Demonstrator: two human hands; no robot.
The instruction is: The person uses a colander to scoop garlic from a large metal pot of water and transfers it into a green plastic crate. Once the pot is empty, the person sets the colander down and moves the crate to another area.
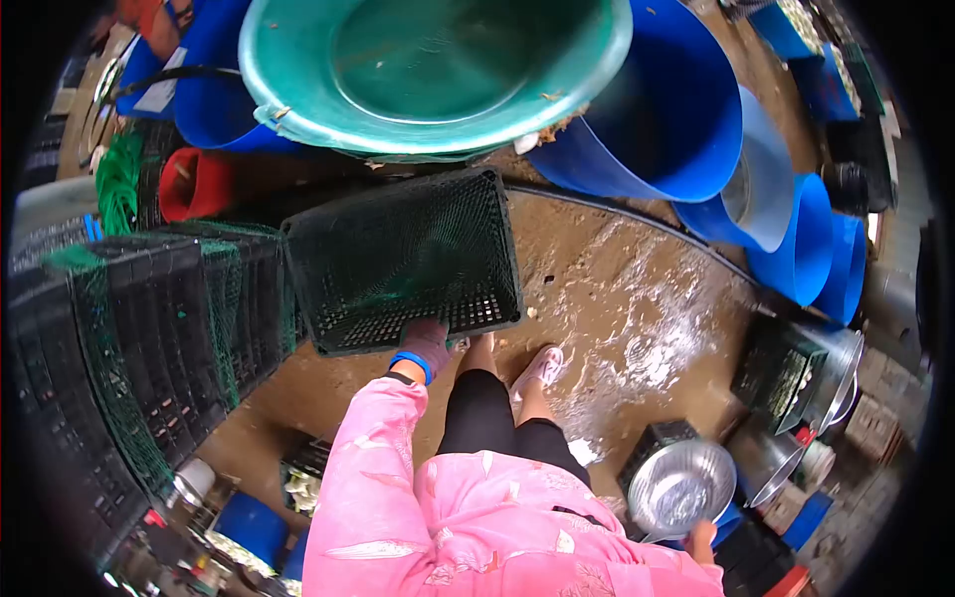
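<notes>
My left hand (424, 345), in a thin purplish glove with a blue band at the wrist, grips the near edge of a black plastic crate (403, 254). The crate is tilted, its open side facing me, with mesh walls and holes along the lower side. At the lower right my bare right hand (701, 542) is closed at the rim of a shiny metal basin (681, 486); its fingers are partly hidden. Beyond the crate stands a large green tub (428, 70) with a little water in it.
Stacked black crates (159, 338) with green netting line the left side. Blue barrels (667, 109) stand in a row at the upper right, near a dark hose (637, 214) on the wet brown floor (637, 318). A red bucket (189, 186) lies at left; metal pots (766, 458) stand at right.
</notes>
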